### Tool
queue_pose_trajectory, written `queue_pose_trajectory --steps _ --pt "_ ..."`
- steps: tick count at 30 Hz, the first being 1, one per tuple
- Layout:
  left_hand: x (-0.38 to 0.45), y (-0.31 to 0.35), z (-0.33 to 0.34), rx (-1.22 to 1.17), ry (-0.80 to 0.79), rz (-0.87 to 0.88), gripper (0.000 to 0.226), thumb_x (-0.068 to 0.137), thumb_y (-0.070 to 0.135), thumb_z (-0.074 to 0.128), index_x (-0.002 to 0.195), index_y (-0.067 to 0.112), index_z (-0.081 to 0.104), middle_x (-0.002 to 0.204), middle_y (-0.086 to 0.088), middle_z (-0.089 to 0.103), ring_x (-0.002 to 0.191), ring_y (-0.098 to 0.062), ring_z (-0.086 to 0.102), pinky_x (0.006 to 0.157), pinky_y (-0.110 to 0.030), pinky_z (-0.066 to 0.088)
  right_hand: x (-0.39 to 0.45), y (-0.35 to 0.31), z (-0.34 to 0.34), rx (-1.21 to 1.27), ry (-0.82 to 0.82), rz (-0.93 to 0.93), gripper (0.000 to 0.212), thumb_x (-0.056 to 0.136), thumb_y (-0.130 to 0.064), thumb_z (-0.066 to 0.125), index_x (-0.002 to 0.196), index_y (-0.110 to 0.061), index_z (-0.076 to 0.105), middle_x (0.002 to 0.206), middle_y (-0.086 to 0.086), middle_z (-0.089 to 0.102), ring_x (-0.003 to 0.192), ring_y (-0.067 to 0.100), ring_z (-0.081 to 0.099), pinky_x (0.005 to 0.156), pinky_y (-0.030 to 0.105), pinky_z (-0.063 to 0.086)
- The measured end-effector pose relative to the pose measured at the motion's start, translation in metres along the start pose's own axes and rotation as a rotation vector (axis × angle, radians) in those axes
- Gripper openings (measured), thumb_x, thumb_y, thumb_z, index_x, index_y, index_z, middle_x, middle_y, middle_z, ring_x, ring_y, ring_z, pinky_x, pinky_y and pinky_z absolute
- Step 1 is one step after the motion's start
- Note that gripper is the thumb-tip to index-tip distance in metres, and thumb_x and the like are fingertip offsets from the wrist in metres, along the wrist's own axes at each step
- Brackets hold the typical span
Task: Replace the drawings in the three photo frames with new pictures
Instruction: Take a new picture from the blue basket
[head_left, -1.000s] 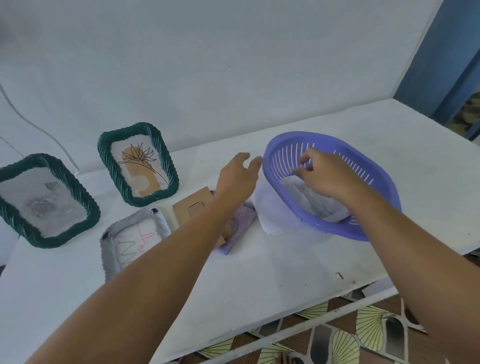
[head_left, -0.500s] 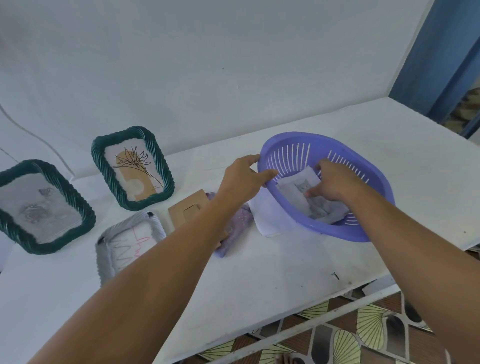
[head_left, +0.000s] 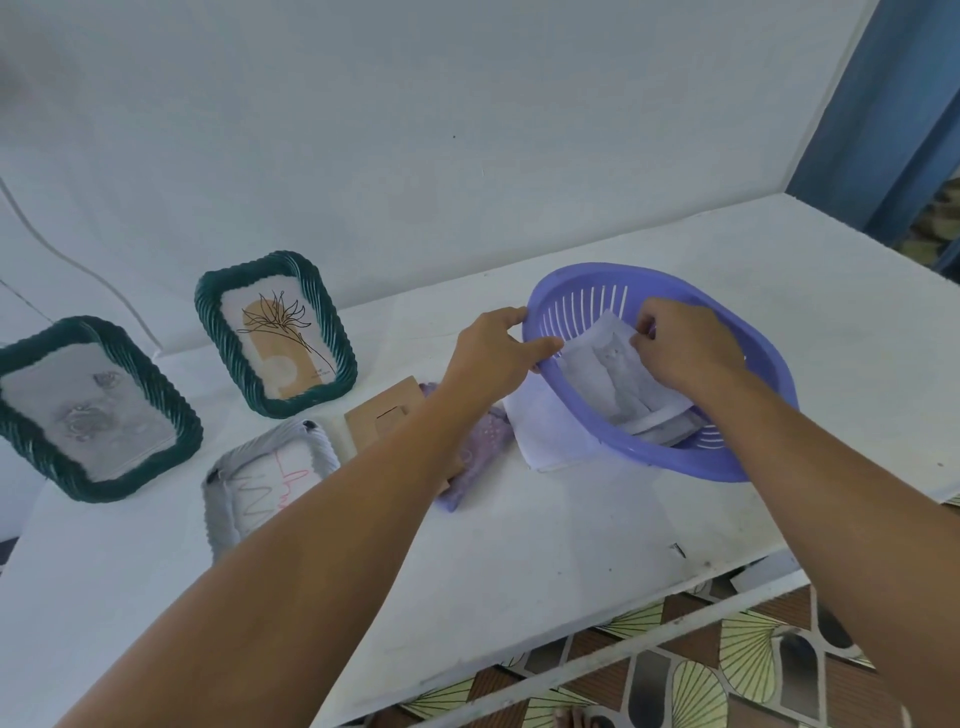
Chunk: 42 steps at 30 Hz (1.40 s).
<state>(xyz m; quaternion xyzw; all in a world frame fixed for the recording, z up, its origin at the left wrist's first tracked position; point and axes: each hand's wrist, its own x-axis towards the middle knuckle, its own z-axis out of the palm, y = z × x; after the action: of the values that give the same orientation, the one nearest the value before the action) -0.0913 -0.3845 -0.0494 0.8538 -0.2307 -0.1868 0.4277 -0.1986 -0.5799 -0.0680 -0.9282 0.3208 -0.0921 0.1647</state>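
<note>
A purple slotted basket (head_left: 748, 343) sits tilted on the white table and holds several paper pictures (head_left: 608, 384). My left hand (head_left: 493, 358) grips the basket's left rim. My right hand (head_left: 685, 353) is inside the basket, pinching the top edge of a picture. Two dark green frames lean on the wall: one (head_left: 278, 332) shows a flower drawing, the other (head_left: 88, 410) a grey drawing. A white frame (head_left: 260, 478) lies flat with a red scribble drawing in it, partly hidden by my left forearm.
A brown cardboard frame backing (head_left: 379, 421) and a purple cloth (head_left: 483, 447) lie under my left arm. A white sheet (head_left: 545, 436) lies beneath the basket. The table's front edge (head_left: 623, 613) runs over patterned floor tiles. A blue door frame (head_left: 893, 119) stands at the right.
My left hand moved right and took hold of the basket's rim. My right hand shifted inside the basket and pinched a picture's upper edge.
</note>
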Motion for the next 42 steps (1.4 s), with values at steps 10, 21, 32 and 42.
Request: queue_pose_trajectory --steps 10,21,32,42 --pt "-0.016 0.015 -0.013 -0.015 0.148 0.058 0.053 0.095 0.055 0.062 0.139 0.025 0.058 0.092 0.015 0.064 0.089 -0.010 0.061 0.077 -0.022 0.043 -0.018 -0.044 -0.031 0.145 0.270 -0.156 0.008 0.095 -0.025 0.057 0.092 -0.018 0.059 0.087 -0.001 0.065 0.082 0.027 0.060 0.066 0.039 0.052" --pt "-0.053 0.003 -0.083 -0.458 0.254 -0.029 0.031 0.096 0.042 0.066 0.081 0.016 0.072 0.076 0.009 0.076 0.052 -0.002 0.056 0.050 -0.013 0.041 -0.062 -0.153 -0.008 0.144 0.339 -0.569 0.015 0.098 -0.036 0.060 0.100 -0.021 0.063 0.091 -0.003 0.060 0.079 0.023 0.062 0.056 0.032 0.042" --pt "-0.088 -0.084 -0.161 -0.528 0.357 -0.201 0.026 0.097 0.017 0.065 0.071 0.017 0.058 0.059 0.006 0.054 0.052 -0.010 0.040 0.046 -0.020 0.027 -0.069 -0.201 0.030 0.870 -0.464 -0.267 0.053 0.096 -0.045 0.065 0.143 -0.037 0.043 0.123 -0.002 0.062 0.104 0.016 0.067 0.084 0.033 0.055" --pt "-0.155 -0.152 -0.186 -0.325 0.385 -0.322 0.028 0.087 0.038 0.078 0.108 0.020 0.071 0.078 0.007 0.076 0.056 -0.004 0.055 0.064 -0.022 0.045 -0.101 -0.247 0.091 0.963 -0.624 -0.242 0.052 0.090 -0.028 0.075 0.132 -0.041 0.048 0.101 -0.003 0.076 0.092 0.017 0.073 0.073 0.033 0.057"
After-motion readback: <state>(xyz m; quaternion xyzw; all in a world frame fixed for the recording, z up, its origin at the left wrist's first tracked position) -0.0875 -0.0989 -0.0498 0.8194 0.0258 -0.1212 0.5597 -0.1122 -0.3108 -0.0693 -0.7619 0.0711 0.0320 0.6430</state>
